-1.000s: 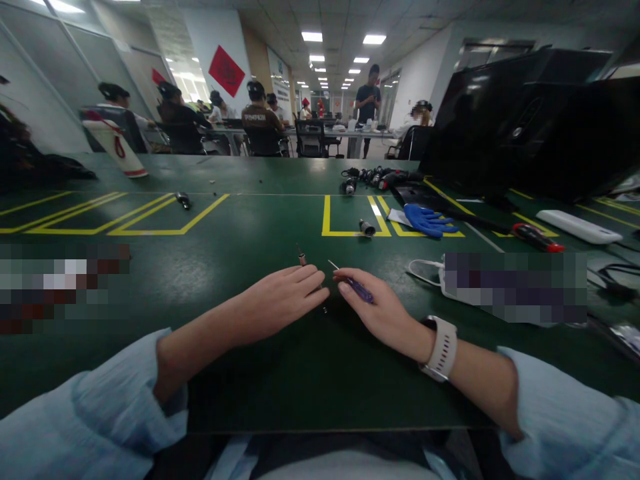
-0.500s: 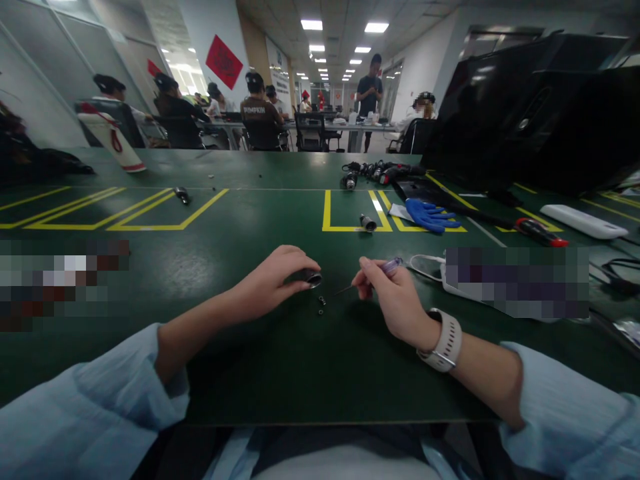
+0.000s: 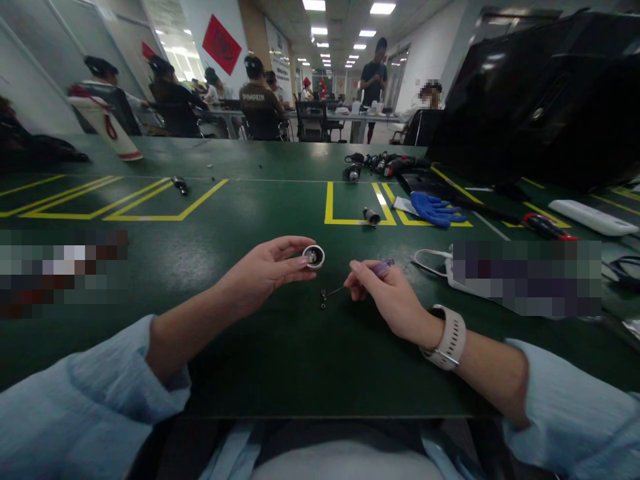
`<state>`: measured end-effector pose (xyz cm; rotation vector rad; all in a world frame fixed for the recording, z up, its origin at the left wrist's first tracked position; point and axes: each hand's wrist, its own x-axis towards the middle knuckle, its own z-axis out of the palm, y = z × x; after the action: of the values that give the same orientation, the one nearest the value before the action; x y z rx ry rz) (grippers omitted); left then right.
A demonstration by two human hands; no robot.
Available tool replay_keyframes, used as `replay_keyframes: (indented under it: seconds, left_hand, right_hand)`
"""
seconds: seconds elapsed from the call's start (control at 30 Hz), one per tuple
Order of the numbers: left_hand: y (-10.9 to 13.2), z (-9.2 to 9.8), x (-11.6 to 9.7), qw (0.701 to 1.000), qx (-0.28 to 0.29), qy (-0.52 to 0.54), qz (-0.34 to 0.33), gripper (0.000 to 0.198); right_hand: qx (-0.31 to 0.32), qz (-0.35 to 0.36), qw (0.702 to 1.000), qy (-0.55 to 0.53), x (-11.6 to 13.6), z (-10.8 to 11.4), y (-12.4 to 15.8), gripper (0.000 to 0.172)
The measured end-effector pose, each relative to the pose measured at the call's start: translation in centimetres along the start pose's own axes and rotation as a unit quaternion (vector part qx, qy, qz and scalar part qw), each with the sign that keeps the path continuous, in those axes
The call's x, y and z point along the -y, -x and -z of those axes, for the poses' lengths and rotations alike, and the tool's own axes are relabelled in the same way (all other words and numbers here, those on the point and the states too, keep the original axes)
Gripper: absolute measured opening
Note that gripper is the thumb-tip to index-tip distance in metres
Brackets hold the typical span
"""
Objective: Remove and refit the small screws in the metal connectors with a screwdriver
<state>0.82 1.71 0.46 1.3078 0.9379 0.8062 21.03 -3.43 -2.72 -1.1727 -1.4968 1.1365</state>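
Left hand palm-up around ring part; right hand pinching screwdriver.

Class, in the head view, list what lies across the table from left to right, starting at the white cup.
White cup → left hand → round metal part it holds → right hand with purple-handled screwdriver → red-handled tool → white bar.

Shiny metal ring part, transl. purple plastic screwdriver handle, matt green tabletop, smooth wht watch strap.
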Motion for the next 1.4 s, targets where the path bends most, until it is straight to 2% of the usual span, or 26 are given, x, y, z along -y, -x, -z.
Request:
replay_keyframes:
  seconds: [0.27,0.57,0.8,0.93,1.07,1.2,1.4]
  left_hand:
    - [0.2,-0.2,0.1,1.000,-0.002,0.020,0.005,0.026]
    - [0.5,-0.3,0.2,1.000,0.009,-0.013,-0.003,0.028]
    - [0.5,-0.2,0.2,1.000,0.009,-0.022,-0.007,0.028]
    - [0.5,-0.2,0.2,1.000,0.015,-0.019,-0.007,0.028]
    - [0.5,-0.3,0.2,1.000,0.014,-0.013,-0.006,0.029]
    - [0.5,-0.3,0.3,1.000,0.015,-0.016,-0.006,0.027]
    - [0.6,-0.2,0.4,1.000,0.023,-0.012,-0.009,0.027]
  right_hand:
    - [0.036,0.023,0.999,0.017,0.3,-0.1,0.3,0.034]
    - [0.035,0.042,0.997,0.057,0.5,-0.4,0.4,0.033]
    - [-0.023,-0.012,0.996,0.088,1.3,-0.3,0.1,0.036]
    - [-0.063,-0.077,0.995,-0.010,1.4,-0.2,-0.3,0.033]
    - [-0.105,-0.164,0.976,-0.098,1.6,-0.2,-0.7,0.029]
    - [-0.116,-0.181,0.971,-0.103,1.6,0.0,-0.9,0.028]
    - [-0.146,-0.171,0.970,-0.091,1.6,0.2,-1.1,0.027]
